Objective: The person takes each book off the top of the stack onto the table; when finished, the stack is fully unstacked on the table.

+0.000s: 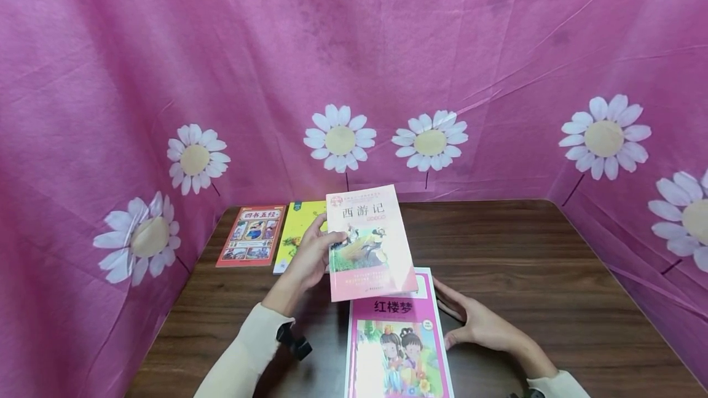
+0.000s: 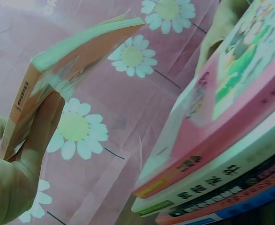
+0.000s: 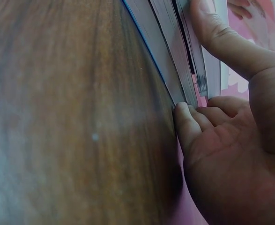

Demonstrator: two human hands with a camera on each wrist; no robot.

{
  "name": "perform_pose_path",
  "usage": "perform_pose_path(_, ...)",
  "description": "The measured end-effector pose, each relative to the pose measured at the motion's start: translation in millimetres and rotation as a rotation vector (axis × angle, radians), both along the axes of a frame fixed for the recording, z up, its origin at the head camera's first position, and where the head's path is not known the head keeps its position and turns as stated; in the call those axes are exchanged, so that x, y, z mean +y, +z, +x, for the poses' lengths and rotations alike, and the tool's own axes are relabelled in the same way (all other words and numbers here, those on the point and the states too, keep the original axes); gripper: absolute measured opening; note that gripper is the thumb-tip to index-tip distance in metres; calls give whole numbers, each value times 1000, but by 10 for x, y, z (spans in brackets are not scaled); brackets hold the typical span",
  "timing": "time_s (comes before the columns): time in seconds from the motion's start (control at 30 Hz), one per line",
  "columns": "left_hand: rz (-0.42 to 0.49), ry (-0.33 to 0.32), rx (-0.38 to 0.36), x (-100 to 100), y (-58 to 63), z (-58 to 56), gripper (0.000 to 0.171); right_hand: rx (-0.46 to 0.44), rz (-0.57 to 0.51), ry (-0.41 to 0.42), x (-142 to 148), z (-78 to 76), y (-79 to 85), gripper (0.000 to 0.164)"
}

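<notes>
In the head view my left hand (image 1: 311,255) holds a pale pink storybook (image 1: 372,244) by its left edge, thumb on the cover. The left wrist view shows that book pinched and raised, its spine towards the hand. Beneath and nearer to me lies a magenta-covered book (image 1: 395,343) with two cartoon figures, its far end partly hidden. It tops a stack of several books (image 2: 249,154), seen in the left wrist view. My right hand (image 1: 482,324) is at the stack's right side; in the right wrist view its fingers (image 3: 189,124) touch the page edges.
A red book (image 1: 251,235) lies at the table's back left. Beside it is a yellow book (image 1: 295,232), partly hidden by the left hand and the pink book. Dark wooden table (image 1: 509,244) extends to the right. A pink curtain (image 1: 387,66) with daisies surrounds the table.
</notes>
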State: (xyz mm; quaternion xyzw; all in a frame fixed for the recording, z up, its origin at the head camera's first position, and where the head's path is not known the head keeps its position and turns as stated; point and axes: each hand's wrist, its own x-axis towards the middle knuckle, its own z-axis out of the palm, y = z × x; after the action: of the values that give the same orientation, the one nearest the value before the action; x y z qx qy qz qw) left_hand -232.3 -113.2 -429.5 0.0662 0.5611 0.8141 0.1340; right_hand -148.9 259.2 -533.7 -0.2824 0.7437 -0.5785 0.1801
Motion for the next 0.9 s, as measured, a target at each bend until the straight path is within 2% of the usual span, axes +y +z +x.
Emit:
perform_pose_path(0.37, -14, 37, 5, 63, 100, -188, 62, 5, -15, 0, 3, 10, -16, 117)
perform_pose_path(0.9, -52, 82, -24, 179, 47, -573, 65, -28, 24, -16, 4, 14, -14, 119)
